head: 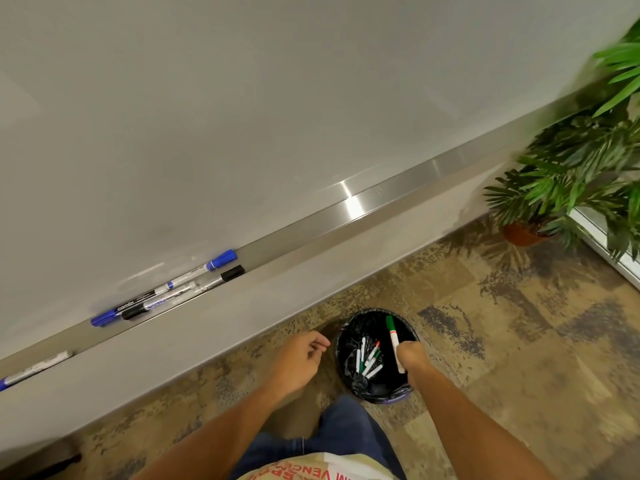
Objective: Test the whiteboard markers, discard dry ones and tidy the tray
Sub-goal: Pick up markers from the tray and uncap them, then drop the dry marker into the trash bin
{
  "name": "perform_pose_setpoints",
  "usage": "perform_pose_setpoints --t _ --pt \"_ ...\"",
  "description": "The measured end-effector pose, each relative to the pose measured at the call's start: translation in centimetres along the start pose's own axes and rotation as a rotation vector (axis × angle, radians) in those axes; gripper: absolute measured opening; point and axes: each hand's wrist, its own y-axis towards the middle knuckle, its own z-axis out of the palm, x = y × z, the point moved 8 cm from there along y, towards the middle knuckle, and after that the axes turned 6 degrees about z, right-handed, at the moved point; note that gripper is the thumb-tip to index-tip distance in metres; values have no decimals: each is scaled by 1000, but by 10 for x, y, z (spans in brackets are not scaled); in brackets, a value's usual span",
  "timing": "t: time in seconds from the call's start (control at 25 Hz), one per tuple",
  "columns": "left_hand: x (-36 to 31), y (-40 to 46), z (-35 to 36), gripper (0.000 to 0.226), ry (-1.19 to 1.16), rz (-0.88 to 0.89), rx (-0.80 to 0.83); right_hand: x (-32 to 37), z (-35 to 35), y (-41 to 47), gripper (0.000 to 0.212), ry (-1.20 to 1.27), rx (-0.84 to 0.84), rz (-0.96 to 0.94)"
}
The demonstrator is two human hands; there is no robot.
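Note:
My right hand (pixel 412 356) grips a green-capped marker (pixel 393 336) and holds it over a small bin (pixel 377 356) lined with a black bag. Several markers (pixel 367 358) lie inside the bin. My left hand (pixel 301 356) hangs beside the bin's left rim, fingers loosely curled, holding nothing. On the metal whiteboard tray (pixel 311 233) lie blue-capped markers (pixel 194 271) and black-capped markers (pixel 221 277) in a loose row. Another marker (pixel 34 370) lies in the tray at the far left edge.
The whiteboard (pixel 242 116) fills the upper part of the view. Potted plants (pixel 568 178) stand on the patterned carpet at the right, next to a glass partition. My jeans-clad leg is below the bin.

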Motion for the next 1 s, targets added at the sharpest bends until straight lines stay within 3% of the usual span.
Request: perform_pose_setpoints --t 0.32,0.6,1.0 --pt "13 -9 -5 27 -25 -50 -26 -7 14 -6 44 -11 121 -58" --pt "17 -29 -27 26 -102 -109 -98 25 46 -56 14 73 265 -160" --pt "23 -68 -120 25 -181 -87 -343 123 120 -165 14 -51 338 -444"
